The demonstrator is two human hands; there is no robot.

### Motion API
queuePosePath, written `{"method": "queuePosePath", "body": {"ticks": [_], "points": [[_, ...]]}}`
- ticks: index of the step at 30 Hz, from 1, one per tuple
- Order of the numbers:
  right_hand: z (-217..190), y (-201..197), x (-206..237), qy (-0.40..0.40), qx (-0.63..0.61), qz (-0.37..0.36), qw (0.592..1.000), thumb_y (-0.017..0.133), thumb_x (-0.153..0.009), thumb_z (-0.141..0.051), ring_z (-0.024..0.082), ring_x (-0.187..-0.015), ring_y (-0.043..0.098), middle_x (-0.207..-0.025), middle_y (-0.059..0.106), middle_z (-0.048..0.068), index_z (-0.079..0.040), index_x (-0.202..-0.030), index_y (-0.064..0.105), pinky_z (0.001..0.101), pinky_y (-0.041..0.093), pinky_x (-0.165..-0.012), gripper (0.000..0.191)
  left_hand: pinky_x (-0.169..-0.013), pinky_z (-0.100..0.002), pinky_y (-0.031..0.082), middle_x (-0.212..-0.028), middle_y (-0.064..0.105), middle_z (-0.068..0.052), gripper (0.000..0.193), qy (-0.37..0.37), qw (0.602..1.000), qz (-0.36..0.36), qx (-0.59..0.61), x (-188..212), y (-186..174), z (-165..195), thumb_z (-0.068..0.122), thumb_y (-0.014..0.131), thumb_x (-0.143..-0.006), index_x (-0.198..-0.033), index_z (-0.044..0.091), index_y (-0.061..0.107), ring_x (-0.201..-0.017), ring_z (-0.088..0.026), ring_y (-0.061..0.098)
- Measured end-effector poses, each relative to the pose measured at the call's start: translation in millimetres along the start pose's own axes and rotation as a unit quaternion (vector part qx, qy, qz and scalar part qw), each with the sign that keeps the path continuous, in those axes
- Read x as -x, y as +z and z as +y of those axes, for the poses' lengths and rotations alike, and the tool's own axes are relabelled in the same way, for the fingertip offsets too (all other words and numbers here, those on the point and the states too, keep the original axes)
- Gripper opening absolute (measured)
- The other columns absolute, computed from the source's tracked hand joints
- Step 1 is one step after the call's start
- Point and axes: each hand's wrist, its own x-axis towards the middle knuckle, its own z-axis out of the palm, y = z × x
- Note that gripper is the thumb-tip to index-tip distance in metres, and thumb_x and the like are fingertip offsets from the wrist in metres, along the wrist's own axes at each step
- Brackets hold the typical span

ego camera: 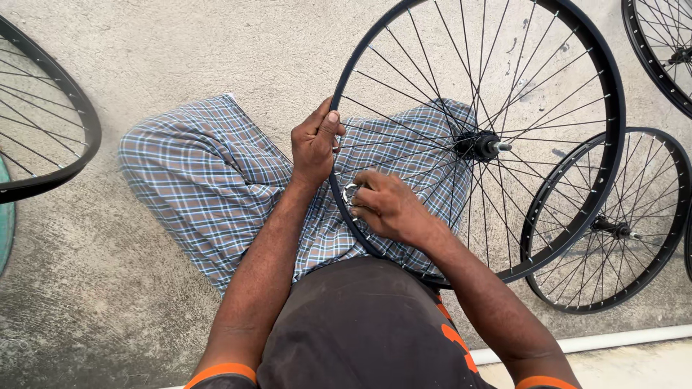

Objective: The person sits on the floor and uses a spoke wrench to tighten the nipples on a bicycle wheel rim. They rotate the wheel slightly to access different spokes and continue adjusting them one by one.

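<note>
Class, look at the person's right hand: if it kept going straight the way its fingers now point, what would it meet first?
The right hand points leftward at the black wheel rim, holding a small metal tool against it. It would probably meet that rim first, though depth is uncertain.

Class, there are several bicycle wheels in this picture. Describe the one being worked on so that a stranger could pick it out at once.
Start at the seated person's checked cloth in the middle. The wheel stands on that lap, the largest black spoked rim in view, its hub right of the hands. Unlike the other wheels lying flat on the concrete, the left hand grips its rim and the right hand reaches between its spokes.
</note>
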Motion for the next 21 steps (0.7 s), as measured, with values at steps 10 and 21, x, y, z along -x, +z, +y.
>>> {"method": "queuePosePath", "body": {"ticks": [10,21], "points": [[-18,13,-32,0.268,0.108,-0.228,0.93,0.072,-0.091,-0.014,0.024,-0.079,0.07,-0.09,0.071,0.01,-0.008,-0.111,0.062,0.0423,0.058,-0.076,0.023,-0.053,-0.02,0.051,-0.079,0.067,-0.002,0.046,-0.009,1.0,-0.001,-0.003,5,1,3,0.034,0.057,-0.11,-0.143,0.002,0.061,-0.068,-0.004,0.061],[-5,2,0,-0.001,0.009,0.026,1.0,0.076,-0.085,-0.014,0.027,-0.081,0.066,-0.105,0.068,0.016,-0.008,-0.096,0.06,0.0429,0.054,-0.07,0.021,-0.048,-0.02,0.045,-0.077,0.066,-0.001,0.046,-0.006,1.0,-0.002,-0.008,6,2,5,0.033,0.057,-0.109,-0.143,0.002,0.061,-0.061,-0.003,0.056]]}}
